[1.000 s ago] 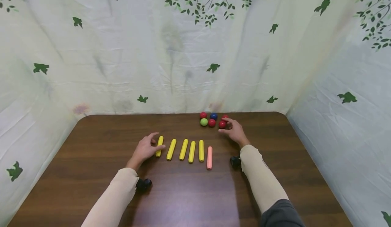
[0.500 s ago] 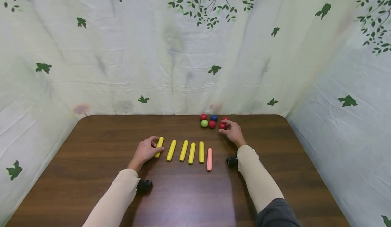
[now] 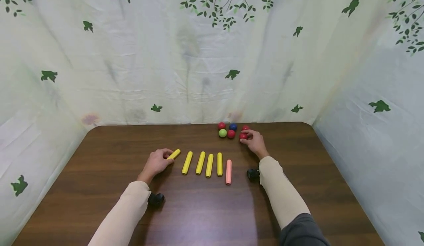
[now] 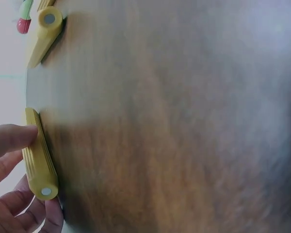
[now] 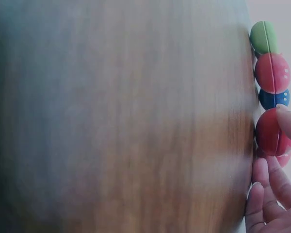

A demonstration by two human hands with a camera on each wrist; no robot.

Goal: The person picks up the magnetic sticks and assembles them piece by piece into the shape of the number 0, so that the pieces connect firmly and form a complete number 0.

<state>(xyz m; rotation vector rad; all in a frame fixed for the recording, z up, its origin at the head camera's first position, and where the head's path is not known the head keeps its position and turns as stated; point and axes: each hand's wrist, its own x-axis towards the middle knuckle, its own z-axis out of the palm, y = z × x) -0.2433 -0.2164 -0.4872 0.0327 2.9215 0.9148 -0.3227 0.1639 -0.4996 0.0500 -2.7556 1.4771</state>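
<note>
My left hand [image 3: 157, 164] pinches the leftmost yellow rod [image 3: 174, 154], tilted with its far end to the right. In the left wrist view the thumb lies along that ribbed yellow rod [image 4: 40, 167], whose near end has a round grey disc; fingers curl by that end. Several more yellow rods [image 3: 200, 163] and one pink rod [image 3: 228, 172] lie in a row to the right. At the table's back, my right hand [image 3: 256, 144] holds a red ball [image 3: 243, 136]. The right wrist view shows thumb and fingers on opposite sides of this red ball [image 5: 271, 133].
Beside the held ball stand a green ball [image 3: 222, 133], a blue ball [image 3: 233, 127] and other red balls [image 3: 231, 134], near the brown table's [image 3: 116, 143] back edge. A white leaf-printed cloth [image 3: 132, 62] hangs behind and along both sides.
My left hand's fingers have come together on the leftmost yellow rod and turned it, its far end swinging right. My right fingers have drawn in around the red ball.
</note>
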